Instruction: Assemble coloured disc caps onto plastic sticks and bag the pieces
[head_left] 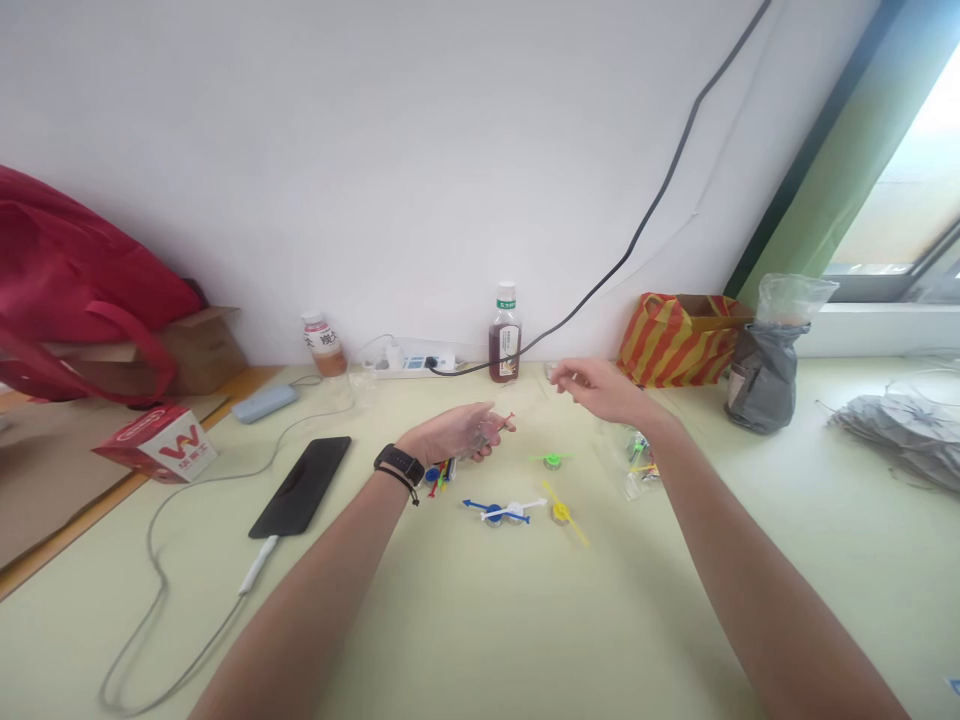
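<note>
My left hand (466,432), with a dark watch on its wrist, is closed around a small clear spinner piece with a red arrow tip (511,418) sticking out; the fingers cover part of it. My right hand (600,388) hangs over the table's far part, fingers loosely bent and apart, with nothing visible in them. Below the hands lie a green spinner (552,461), a yellow spinner (561,512), a blue spinner (493,515) and a white spinner (515,512). The blue and white arrows overlap. Colourful arrow parts (442,476) lie partly behind my left wrist.
A clear bag of small parts (639,468) lies beside my right forearm. Left are a phone (301,487) on a cable, a red-white box (161,442) and a power bank (265,403). Along the wall stand a dark drink bottle (505,340), power strip (412,365) and striped bag (679,340).
</note>
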